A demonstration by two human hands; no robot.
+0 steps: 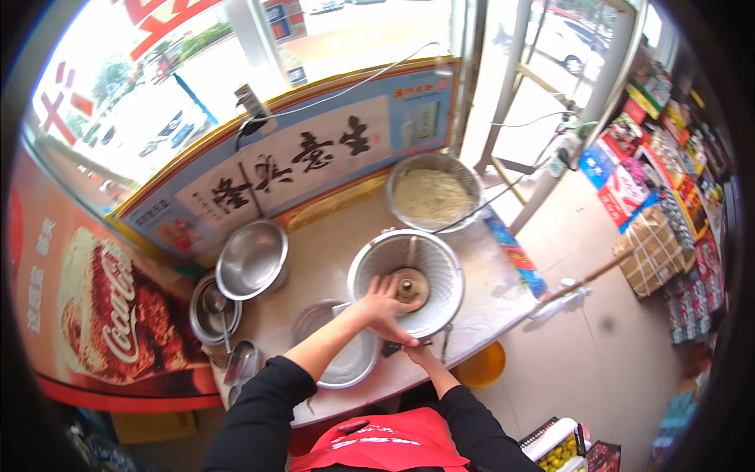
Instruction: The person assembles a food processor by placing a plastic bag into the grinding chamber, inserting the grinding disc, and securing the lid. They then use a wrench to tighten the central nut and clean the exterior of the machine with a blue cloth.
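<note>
A wide silver metal bowl with a textured inner wall (444,283) stands on the table; it looks like the hopper of a machine. At its bottom is a round tan disc with a dark central nut (408,289). My left hand (381,305) reaches over the near rim into the hopper, its fingers spread beside the disc and holding nothing. Below the near rim, my right hand (419,354) is close against the outside of the machine; its fingers are mostly hidden. A shallow metal basin (346,370) sits under my left forearm.
A metal bowl of pale, doughy or grainy stuff (432,193) stands at the back right. Leftward are an empty steel bowl (253,259) and a pot with a ladle (214,308). A yellow bucket (481,366) is beside the table (491,287); packaged goods (629,169) line the right.
</note>
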